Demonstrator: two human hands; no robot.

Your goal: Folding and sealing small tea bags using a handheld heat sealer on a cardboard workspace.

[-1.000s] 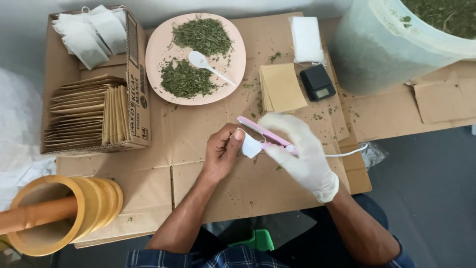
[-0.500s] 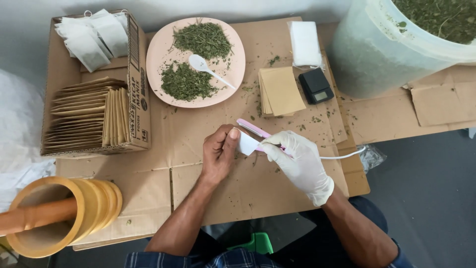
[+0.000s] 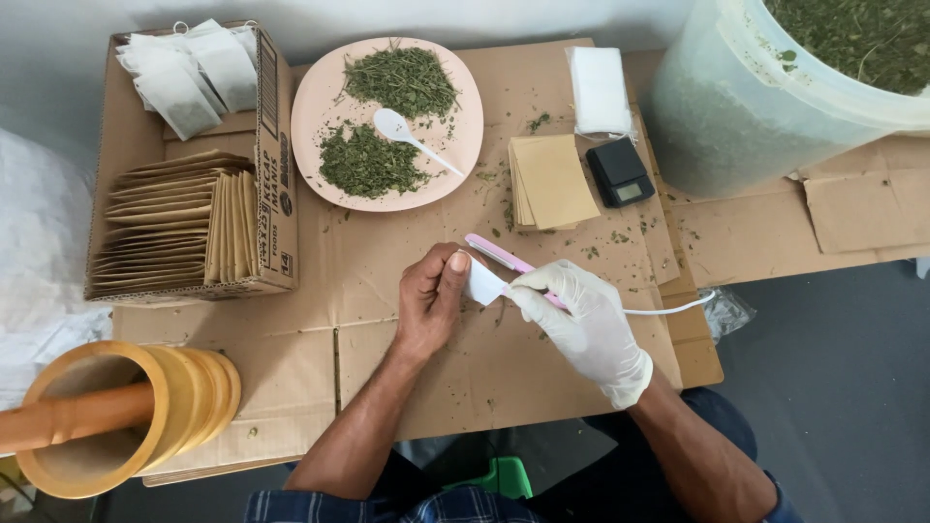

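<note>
My bare left hand [image 3: 433, 300] pinches a small white tea bag [image 3: 483, 282] above the cardboard-covered table [image 3: 368, 261]. My right hand [image 3: 581, 315], in a white glove, grips a slim pink sealing tool [image 3: 504, 257] with a white cord [image 3: 668, 310]; its tip lies against the bag's edge. Beyond the hands stands a pink plate [image 3: 310, 116] with two heaps of dried green herb and a white plastic spoon [image 3: 402, 131].
A cardboard box [image 3: 276, 174] at the left holds brown envelopes and filled white bags. A stack of brown envelopes [image 3: 552, 179], white empty bags [image 3: 598, 89], a small black scale [image 3: 620, 174], a big herb-filled bucket [image 3: 736, 107] and a wooden mortar with pestle [image 3: 116, 416] surround the work spot.
Both hands have drifted slightly left and the tea bag has shifted between my fingers; the pink tool stays against it.
</note>
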